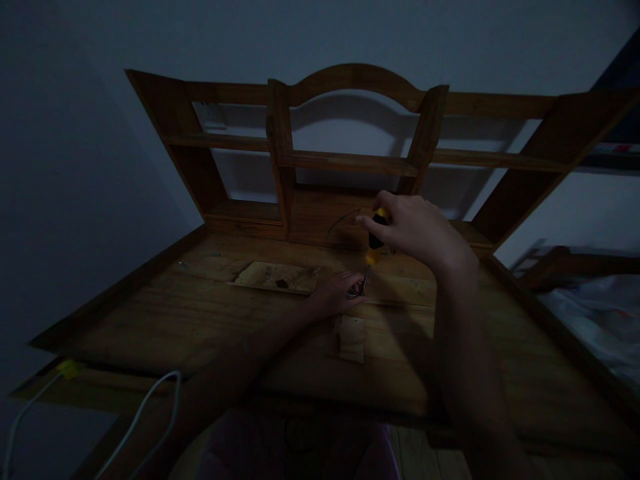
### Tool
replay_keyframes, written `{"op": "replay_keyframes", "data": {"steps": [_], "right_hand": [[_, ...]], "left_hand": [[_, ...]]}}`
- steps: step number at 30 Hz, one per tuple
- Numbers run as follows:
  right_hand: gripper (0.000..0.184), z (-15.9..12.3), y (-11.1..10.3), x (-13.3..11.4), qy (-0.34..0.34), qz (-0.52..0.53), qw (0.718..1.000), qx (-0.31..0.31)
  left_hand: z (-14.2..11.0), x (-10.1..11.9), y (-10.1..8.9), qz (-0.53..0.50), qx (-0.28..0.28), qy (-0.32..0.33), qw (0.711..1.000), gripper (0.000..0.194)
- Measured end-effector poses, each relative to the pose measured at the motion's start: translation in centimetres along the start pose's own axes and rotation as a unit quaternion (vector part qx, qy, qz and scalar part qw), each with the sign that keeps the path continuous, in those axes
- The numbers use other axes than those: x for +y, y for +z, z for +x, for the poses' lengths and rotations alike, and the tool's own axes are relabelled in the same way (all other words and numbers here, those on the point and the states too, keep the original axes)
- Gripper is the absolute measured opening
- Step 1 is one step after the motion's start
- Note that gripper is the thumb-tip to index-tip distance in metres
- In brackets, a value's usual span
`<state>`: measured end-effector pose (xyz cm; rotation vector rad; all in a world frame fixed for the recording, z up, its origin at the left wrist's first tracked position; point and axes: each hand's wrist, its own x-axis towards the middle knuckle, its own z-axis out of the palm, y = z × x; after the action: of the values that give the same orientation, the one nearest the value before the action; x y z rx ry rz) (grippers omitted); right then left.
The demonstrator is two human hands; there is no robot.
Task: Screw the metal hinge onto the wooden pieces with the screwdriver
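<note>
Yellow-and-black, a screwdriver (371, 256) is grasped by the right hand (413, 227); the hold of the left hand (336, 294) cannot be told.

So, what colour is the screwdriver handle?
The screwdriver handle is yellow and black; it shows in the head view, the only one here.

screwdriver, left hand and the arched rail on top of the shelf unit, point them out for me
Screwdriver (375, 240): head view, on the black part of its handle.
Left hand (337, 293): head view, on its back.
Arched rail (355, 76): head view, mid-curve.
</note>
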<state>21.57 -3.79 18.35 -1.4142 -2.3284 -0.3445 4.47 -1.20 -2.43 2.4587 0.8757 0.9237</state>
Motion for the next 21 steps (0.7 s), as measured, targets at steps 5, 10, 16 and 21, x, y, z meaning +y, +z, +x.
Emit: {"op": "replay_keyframes", "data": {"steps": [5, 10, 16, 21], "right_hand": [[0.027, -0.14, -0.58, 0.35, -0.058, 0.083, 0.993, -0.053], [0.026, 0.02, 0.0, 0.3, -0.056, 0.066, 0.995, -0.046], [0.035, 0.1, 0.35, -0.34, -0.009, 0.001, 1.0, -0.028], [0.051, -0.39, -0.18, 0.12, -0.046, 0.104, 0.993, -0.045]], "left_hand": [[-0.02, -0.02, -0.03, 0.005, 0.002, 0.007, 1.0, 0.023], [0.07, -0.03, 0.04, 0.012, -0.003, -0.007, 1.0, 0.02], [0.05, -0.12, 0.04, 0.005, -0.004, 0.0, 1.0, 0.02], [0.03, 0.01, -0.08, 0.003, -0.002, 0.005, 1.0, 0.023]]}}
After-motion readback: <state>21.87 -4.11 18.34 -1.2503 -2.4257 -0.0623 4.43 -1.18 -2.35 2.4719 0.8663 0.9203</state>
